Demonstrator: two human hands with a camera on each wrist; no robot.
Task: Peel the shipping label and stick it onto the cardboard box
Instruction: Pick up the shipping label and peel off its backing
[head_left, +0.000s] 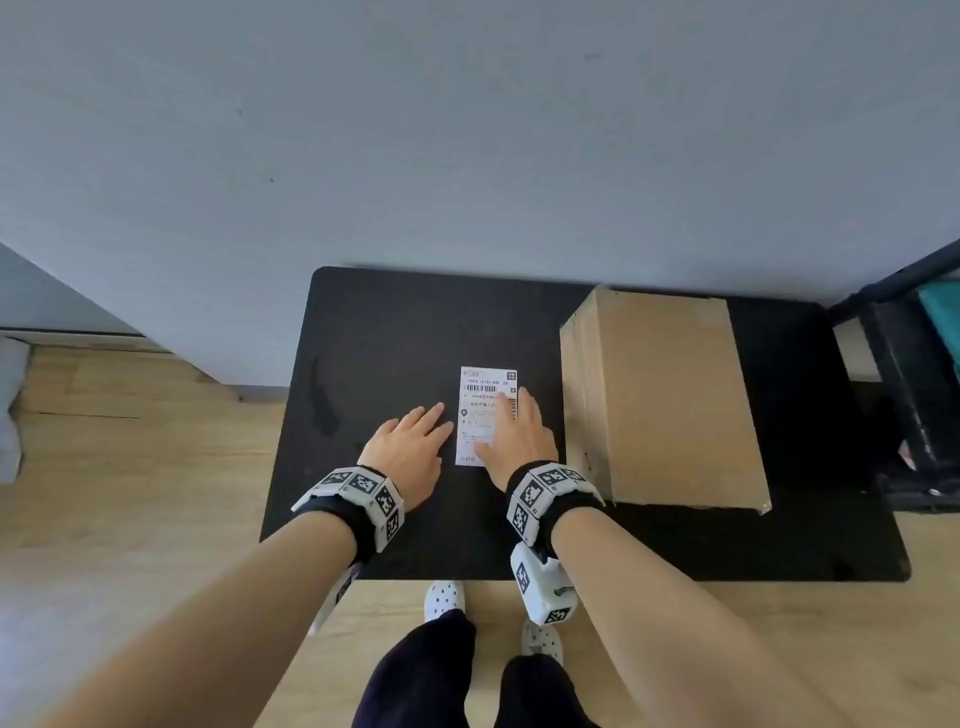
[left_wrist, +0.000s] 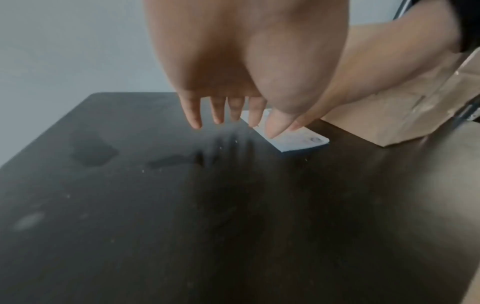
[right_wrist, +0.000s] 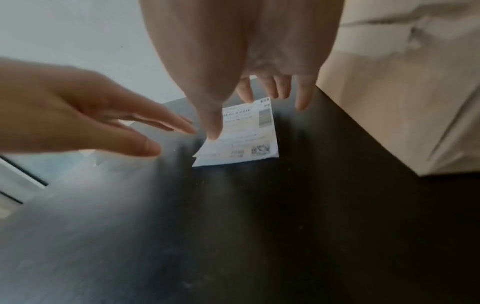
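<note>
Right hand (head_left: 519, 441) hides part of the shipping label (head_left: 480, 410) — contact perhaps, too blurred.

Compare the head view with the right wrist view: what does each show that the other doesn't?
Head only: the whole cardboard box, both wrist cameras, the wooden floor, the person's shoes. Right wrist only: the shipping label's near left corner lifted, showing layered edges. Both: right hand open over the label, left hand open beside it, black table.
</note>
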